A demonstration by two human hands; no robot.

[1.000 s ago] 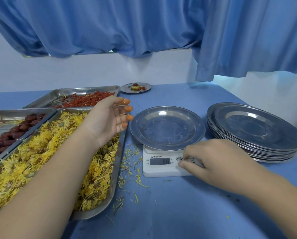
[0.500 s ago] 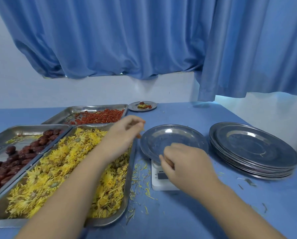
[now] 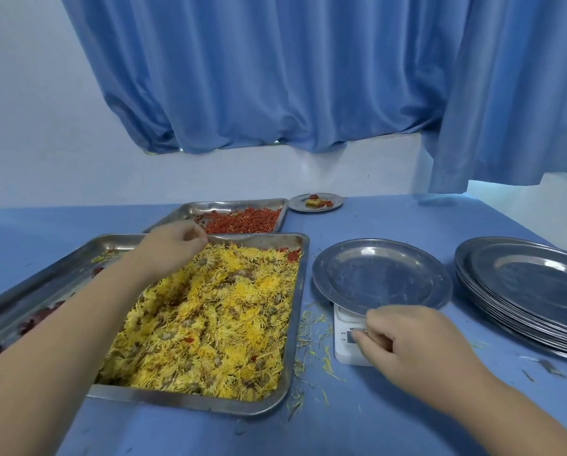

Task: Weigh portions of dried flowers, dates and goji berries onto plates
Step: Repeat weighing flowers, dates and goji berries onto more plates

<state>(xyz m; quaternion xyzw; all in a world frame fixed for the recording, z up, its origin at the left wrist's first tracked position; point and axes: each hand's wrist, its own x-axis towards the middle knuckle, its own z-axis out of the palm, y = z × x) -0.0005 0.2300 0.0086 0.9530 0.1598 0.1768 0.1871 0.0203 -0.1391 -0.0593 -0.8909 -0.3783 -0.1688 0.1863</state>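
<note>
While the right hand point(image 3: 417, 348) rests with curled fingers on the small white scale point(image 3: 349, 340), probably zeroing it under the empty round steel plate point(image 3: 381, 274), the left hand point(image 3: 173, 243) pinches closed over the steel tray of yellow dried flowers point(image 3: 209, 320); whether it holds any I cannot tell.
</note>
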